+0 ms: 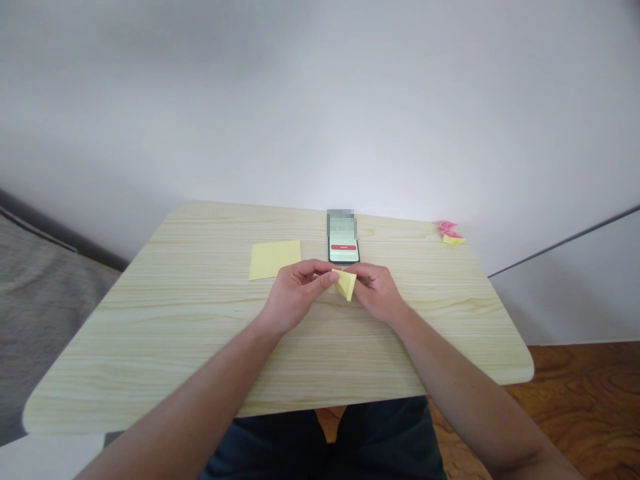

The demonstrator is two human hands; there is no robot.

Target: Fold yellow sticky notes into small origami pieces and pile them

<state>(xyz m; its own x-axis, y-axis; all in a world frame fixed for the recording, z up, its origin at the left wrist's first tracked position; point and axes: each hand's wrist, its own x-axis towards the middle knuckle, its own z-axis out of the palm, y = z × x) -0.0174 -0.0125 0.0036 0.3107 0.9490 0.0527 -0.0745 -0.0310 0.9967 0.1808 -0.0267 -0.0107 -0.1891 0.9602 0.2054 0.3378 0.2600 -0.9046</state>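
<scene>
Between my two hands is a small folded piece of yellow paper (345, 284), held a little above the table. My left hand (300, 288) pinches its upper left corner, the thumb lying on top. From the other side my right hand (376, 288) grips the paper's right part, its fingertips partly hidden behind it. A flat yellow paper sheet (273, 259) lies on the table to the left of my left hand. Just beyond my fingers is a phone (344, 250) with its screen lit and a red button showing.
The light wood-grain table (200, 347) stands against a white wall (320, 120). Folded pink and yellow paper pieces (451, 233) sit at its far right edge. My legs (385, 433) are under the front edge. Grey fabric (45, 307) lies to the left.
</scene>
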